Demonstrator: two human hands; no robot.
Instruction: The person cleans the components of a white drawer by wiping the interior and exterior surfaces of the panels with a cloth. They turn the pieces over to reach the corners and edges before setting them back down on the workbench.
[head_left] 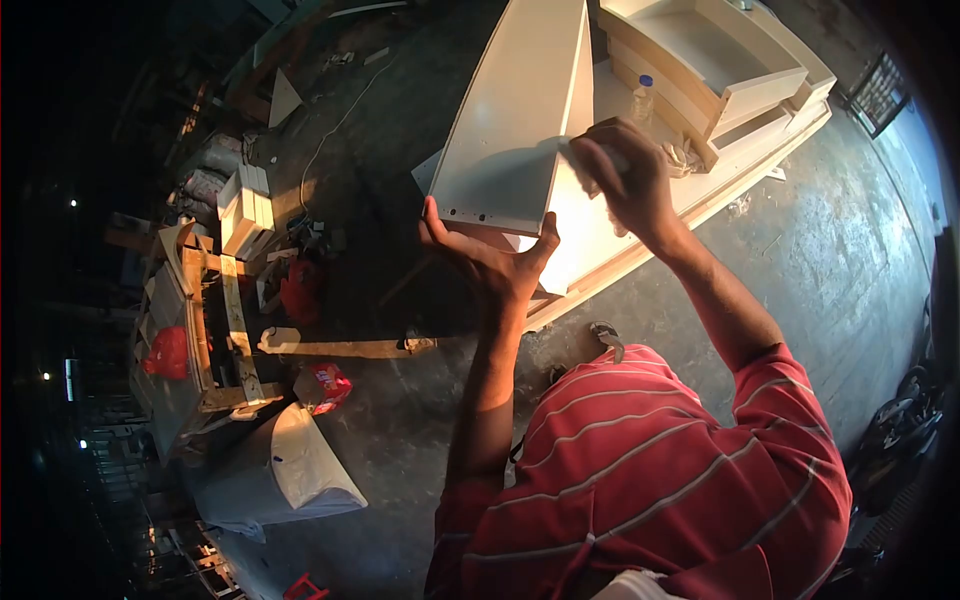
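My left hand [490, 262] grips the near end of a long white furniture panel [505, 130], thumb on one side edge and fingers on the other. The panel is tilted up and has a few small dark holes along its near end. My right hand [630, 180] is closed beside the panel's right edge. A pale, cloth-like wad [582, 172] shows at its fingers, mostly hidden. Behind that hand, a clear bottle with a blue cap [643, 98] stands near a crumpled pale cloth [682, 160].
Beneath is a large white board with a wooden edge [640, 252], bearing a white drawer-like unit [715, 60]. To the left are a wooden frame [232, 310], stacked white blocks [245, 212], a red bag [168, 353] and a curved-top white piece [300, 465] on the floor.
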